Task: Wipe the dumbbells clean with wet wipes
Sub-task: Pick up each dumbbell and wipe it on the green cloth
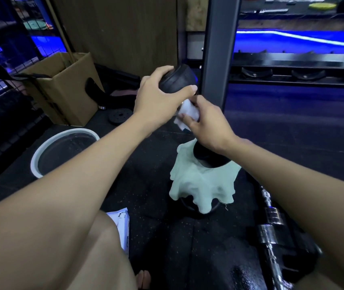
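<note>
A black dumbbell stands tilted on end at the middle of the head view, its lower head (208, 156) resting on a pale green cloth (203, 186). My left hand (158, 97) grips its upper head (179, 77) from above. My right hand (206, 122) holds a white wet wipe (187, 114) wrapped around the handle between the two heads; the handle itself is hidden by the wipe and my fingers.
A white-rimmed basin (62, 149) sits on the dark floor at left, behind it a cardboard box (66, 88) and a small weight plate (119, 116). A chrome dumbbell (271, 229) lies at lower right. A wipes packet (121, 227) lies by my knee. A steel rack post (219, 49) rises behind.
</note>
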